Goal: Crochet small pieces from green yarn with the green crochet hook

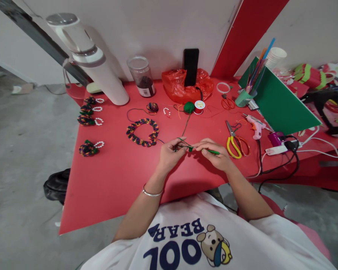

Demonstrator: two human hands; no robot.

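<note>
In my right hand point(212, 153) is a crochet hook point(214, 152) with a green handle, its metal tip pointing left. My left hand point(171, 153) pinches a small piece of green crochet point(190, 149) at the hook's tip. Green yarn runs from my left fingers up to a green yarn ball point(189, 107) on the table. To the left of my hands lies a ring of multicoloured crochet point(142, 132), near a small multicoloured yarn ball point(152, 107).
Scissors point(236, 141) and a pink glue gun point(256, 125) lie to the right on the red table point(115, 187). Several crochet pieces with white beads point(87, 148) sit at the left. A large white flask point(104, 75), a jar point(142, 77) and a phone point(190, 66) stand at the back.
</note>
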